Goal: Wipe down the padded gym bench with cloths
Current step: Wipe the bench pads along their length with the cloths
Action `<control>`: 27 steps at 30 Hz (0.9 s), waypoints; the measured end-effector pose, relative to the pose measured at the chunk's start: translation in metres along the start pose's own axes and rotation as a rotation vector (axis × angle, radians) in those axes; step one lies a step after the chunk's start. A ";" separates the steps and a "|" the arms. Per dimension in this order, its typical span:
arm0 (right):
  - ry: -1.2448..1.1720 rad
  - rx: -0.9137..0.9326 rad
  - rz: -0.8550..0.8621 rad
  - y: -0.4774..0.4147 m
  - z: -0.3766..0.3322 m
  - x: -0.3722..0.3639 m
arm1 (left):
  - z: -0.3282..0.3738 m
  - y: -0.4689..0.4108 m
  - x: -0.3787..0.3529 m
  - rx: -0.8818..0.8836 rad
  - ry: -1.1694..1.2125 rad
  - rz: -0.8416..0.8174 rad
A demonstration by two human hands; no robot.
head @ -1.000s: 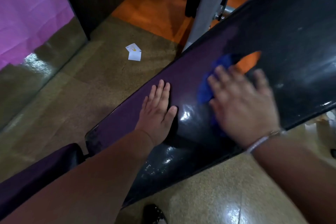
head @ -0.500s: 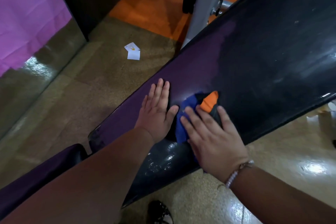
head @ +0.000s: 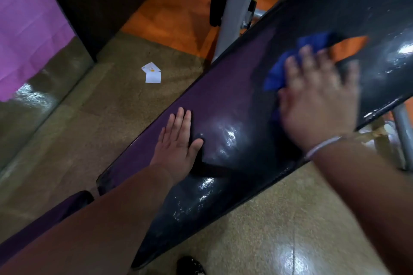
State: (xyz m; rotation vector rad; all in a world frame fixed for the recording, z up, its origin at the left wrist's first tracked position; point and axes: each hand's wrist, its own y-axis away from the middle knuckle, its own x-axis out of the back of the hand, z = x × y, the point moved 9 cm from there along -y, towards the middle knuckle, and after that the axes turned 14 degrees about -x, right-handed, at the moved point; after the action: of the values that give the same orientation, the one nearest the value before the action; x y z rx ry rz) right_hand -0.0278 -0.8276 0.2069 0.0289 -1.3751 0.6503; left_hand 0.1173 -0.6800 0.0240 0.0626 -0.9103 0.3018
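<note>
Wiping in progress on one padded gym bench (head: 234, 105), dark vinyl, running diagonally from lower left to upper right across the view.

Item 1: bench pad. Glossy, with wet-looking highlights near the middle and lower end. Judged firm foam under a slick skin; a palm will likely slide unless pressed flat. Frame looks heavy and should not shift under wiping pressure.

Item 2: blue cloth (head: 288, 62), bunched, lying on the upper part of the pad, partly under the fingers. Soft and limp; best worked under a flat palm, not pinched.

Item 3: orange cloth (head: 348, 48), touching the blue one on its far side. Whether it is a separate cloth or a second face of the same one cannot be told; the area is blurred.

Item 4: right hand (head: 317, 100), fingers spread, pressing down on the blue cloth, not gripping it. Pale bracelet (head: 324, 146) at the wrist.

Item 5: left hand (head: 176, 143), flat and spread on the bare pad near its left edge, holding nothing, apparently as a brace.

Item 6: floor (head: 89, 118), speckled tan, with white paper slips (head: 152, 72) lying well apart from the bench.
</note>
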 end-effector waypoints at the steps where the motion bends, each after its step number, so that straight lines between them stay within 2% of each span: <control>1: 0.005 0.076 -0.023 0.019 -0.020 -0.010 | 0.000 0.000 0.000 0.000 0.002 0.001; 3: 0.017 0.201 -0.065 0.056 -0.054 -0.026 | 0.000 0.001 0.000 0.004 0.009 0.002; 6: 0.025 0.244 -0.117 0.072 -0.071 -0.037 | 0.000 -0.001 0.001 0.007 0.016 -0.006; 12: 0.072 0.412 -0.066 0.032 -0.055 -0.018 | -0.002 -0.003 0.002 -0.001 -0.018 -0.057; 14: 0.094 0.281 -0.005 -0.016 -0.015 0.000 | -0.001 -0.002 0.001 0.017 -0.019 -0.083; 17: 0.011 -0.049 0.071 -0.074 0.050 0.026 | 0.001 -0.001 0.002 0.007 -0.021 -0.066; 19: -0.010 -0.114 0.086 -0.076 0.052 0.027 | 0.000 -0.001 0.003 -0.001 -0.029 -0.056; 27: 0.021 0.244 -0.040 0.035 -0.040 -0.017 | -0.002 0.000 0.004 0.016 -0.052 -0.102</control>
State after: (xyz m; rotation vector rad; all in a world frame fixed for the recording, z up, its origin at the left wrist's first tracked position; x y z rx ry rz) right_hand -0.0083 -0.7906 0.1701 0.2434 -1.2654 0.7791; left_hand 0.1209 -0.6789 0.0264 0.1312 -0.9529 0.2133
